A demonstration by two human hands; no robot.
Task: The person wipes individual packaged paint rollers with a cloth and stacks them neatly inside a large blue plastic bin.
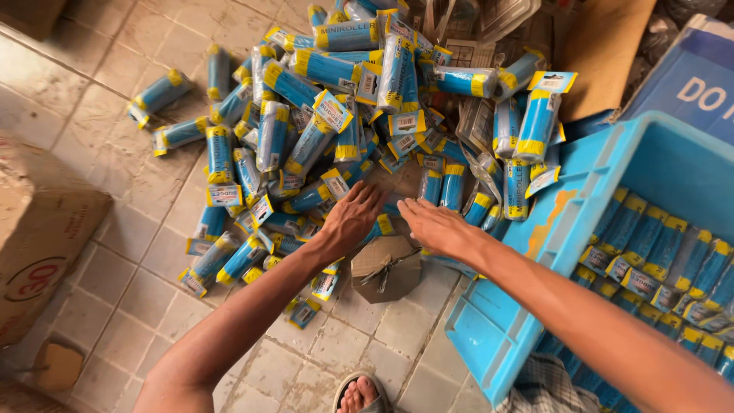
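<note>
tiled floor (pixel 130 291) (worn, beige) carries a pile of packaged blue rollers (pixel 321 130); left hand (pixel 353 218) and right hand (pixel 436 226) rest spread on it; blue crate (pixel 497 329) at right.

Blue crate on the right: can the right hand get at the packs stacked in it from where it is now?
Probably yes. The blue crate is open on top, right beside the right hand, whose forearm already lies across its near corner. Nothing covers the packs inside. The hand is reaching into the floor pile and would have to swing back.
</note>
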